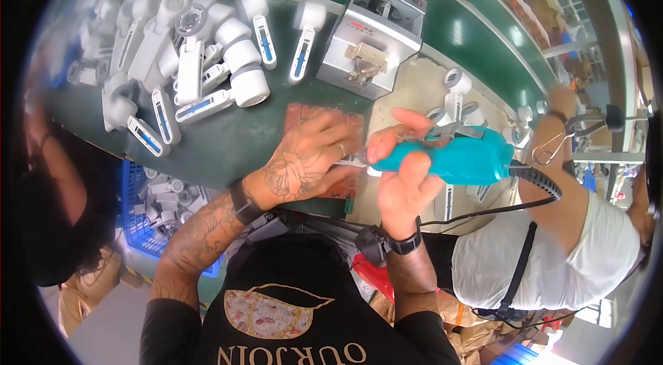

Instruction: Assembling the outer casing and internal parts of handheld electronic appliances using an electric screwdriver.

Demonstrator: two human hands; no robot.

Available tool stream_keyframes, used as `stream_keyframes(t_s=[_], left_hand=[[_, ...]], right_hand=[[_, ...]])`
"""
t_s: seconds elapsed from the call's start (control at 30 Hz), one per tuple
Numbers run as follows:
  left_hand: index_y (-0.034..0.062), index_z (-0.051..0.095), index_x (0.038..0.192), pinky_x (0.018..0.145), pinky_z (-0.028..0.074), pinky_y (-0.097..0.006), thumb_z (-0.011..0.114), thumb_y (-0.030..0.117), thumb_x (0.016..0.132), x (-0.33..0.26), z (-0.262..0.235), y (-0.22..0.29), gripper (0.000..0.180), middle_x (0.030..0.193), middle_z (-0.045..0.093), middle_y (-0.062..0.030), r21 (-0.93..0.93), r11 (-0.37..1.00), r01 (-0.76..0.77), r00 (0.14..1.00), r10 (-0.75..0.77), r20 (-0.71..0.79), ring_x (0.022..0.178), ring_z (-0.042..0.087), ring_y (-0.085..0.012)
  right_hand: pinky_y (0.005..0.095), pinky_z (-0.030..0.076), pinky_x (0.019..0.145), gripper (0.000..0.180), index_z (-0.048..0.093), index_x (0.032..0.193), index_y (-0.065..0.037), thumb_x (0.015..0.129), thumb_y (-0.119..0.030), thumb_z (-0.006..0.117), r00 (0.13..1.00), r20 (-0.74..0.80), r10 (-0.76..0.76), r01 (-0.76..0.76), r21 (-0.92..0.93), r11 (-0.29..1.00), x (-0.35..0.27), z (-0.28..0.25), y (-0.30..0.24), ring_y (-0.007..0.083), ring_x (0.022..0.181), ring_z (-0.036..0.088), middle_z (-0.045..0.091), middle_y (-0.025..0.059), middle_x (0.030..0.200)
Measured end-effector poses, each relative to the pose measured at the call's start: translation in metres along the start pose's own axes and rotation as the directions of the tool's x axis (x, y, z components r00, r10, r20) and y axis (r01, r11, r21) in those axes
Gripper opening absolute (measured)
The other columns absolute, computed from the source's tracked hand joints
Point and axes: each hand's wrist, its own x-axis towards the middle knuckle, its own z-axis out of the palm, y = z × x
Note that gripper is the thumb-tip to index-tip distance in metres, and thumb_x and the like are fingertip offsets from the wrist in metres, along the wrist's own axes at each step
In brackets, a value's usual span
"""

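In my right hand (409, 182) is a teal electric screwdriver (469, 158), held level with its tip to the left and a black cord behind it. My left hand (304, 154) is closed, fingertips pressed together, over a red mat (345, 187). A white piece (351, 160) shows between its fingers and the screwdriver's tip. Most of that piece is hidden, so its kind cannot be made out. Beyond my left hand lie several white devices (302, 54) with round heads and long handles with blue strips.
A silver box-shaped machine (366, 40) stands behind the mat. At lower left is a blue basket (135, 216) of white parts. More white devices (454, 89) lie to the right, near another person (539, 247). A second person (62, 206) is at left. A metal hook (552, 147) hangs at right.
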Motion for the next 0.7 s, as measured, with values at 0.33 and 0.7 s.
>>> stream_keyframes(t_s=[0.33,0.7], left_hand=[[0.0109,0.075,0.118,0.099,0.048,-0.045,0.079,0.031,0.088,0.011,-0.005,-0.017,0.036,0.115,0.066,-0.0074,0.08,0.993,0.087,0.995,-0.089,0.033,0.108,0.06,-0.0316],[0.013,0.071,0.125,0.096,0.05,-0.042,0.081,0.037,0.087,0.001,0.0,-0.019,0.046,0.117,0.067,-0.0059,0.057,0.997,0.048,0.998,-0.046,-0.031,0.107,0.062,-0.0285]], right_hand=[[0.0296,0.046,0.061,0.04,0.057,0.111,-0.002,0.111,-0.042,0.056,0.977,-0.099,-0.188,0.168,-0.181,0.969,0.074,0.004,0.01,0.0154,0.067,0.059,0.06,0.0055,0.076],[0.027,0.044,0.063,0.027,0.062,0.107,-0.002,0.11,-0.029,0.057,0.976,-0.027,-0.218,0.205,-0.243,0.948,0.113,0.028,0.051,0.0103,0.067,0.058,0.064,0.0032,0.074]])
